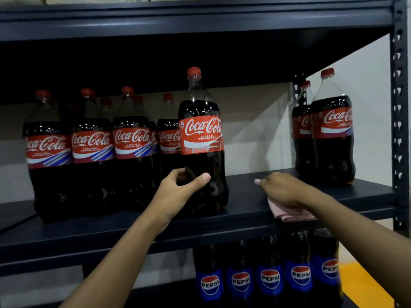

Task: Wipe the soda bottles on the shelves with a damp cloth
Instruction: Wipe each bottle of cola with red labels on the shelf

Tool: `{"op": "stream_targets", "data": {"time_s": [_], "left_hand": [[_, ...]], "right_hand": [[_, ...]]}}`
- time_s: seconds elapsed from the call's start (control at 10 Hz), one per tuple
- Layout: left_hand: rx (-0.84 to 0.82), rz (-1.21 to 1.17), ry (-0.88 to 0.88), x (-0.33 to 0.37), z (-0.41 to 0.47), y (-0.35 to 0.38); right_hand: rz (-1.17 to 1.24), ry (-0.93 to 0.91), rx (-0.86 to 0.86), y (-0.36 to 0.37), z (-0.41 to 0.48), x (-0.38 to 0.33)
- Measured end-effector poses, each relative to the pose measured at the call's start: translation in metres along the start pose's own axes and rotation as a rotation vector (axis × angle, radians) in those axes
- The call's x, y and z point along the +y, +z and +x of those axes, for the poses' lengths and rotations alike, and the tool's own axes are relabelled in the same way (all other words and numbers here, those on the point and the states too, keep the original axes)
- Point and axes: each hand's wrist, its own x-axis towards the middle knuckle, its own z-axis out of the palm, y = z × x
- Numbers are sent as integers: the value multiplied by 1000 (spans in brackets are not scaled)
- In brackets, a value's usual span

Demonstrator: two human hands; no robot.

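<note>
Gripping the front Coca-Cola bottle (201,134) low with the left hand (178,192) (fingers curled round). Clutching a pink cloth (289,213) on the shelf (244,196) with the right hand (287,190).

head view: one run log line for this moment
left hand grips front Coca-Cola bottle low | right hand holds pink cloth on shelf | cloth apart from bottle
</note>
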Motion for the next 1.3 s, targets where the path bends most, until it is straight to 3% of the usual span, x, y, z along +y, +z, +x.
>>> {"op": "stream_targets", "data": {"time_s": [0.1,0.2,0.3,0.4,0.5,0.7,0.8,0.9,1.0,1.1,1.2,1.3], "left_hand": [[-9,9,-7,-1,1,0],[-17,20,-19,0,-2,0],[-6,37,-22,0,-1,3],[-16,69,-37,4,0,0],[-68,35,-44,7,-2,-5],[-77,-362,-248,11,25,-22],[-71,-445,-214,23,41,-5],[-131,-591,-137,33,46,17],[-106,-694,-65,34,44,29],[-118,-711,-15,36,43,36],[-103,-713,-46,35,45,37],[-73,-735,-66,34,48,37]], "right_hand": [[558,42,182,-12,-11,-20],[1089,19,260,-20,-23,-58],[1334,-183,285,-10,-24,-103],[1078,-484,451,18,-16,-130],[552,-736,683,39,-8,-125],[-43,-801,829,56,-7,-105],[-138,-768,834,72,-11,-106],[-377,-485,408,60,-29,-157],[-1446,215,212,56,-4,-178],[-555,28,799,33,19,-182],[-116,-550,1059,-7,26,-181],[29,-578,960,-52,41,-205]]}}
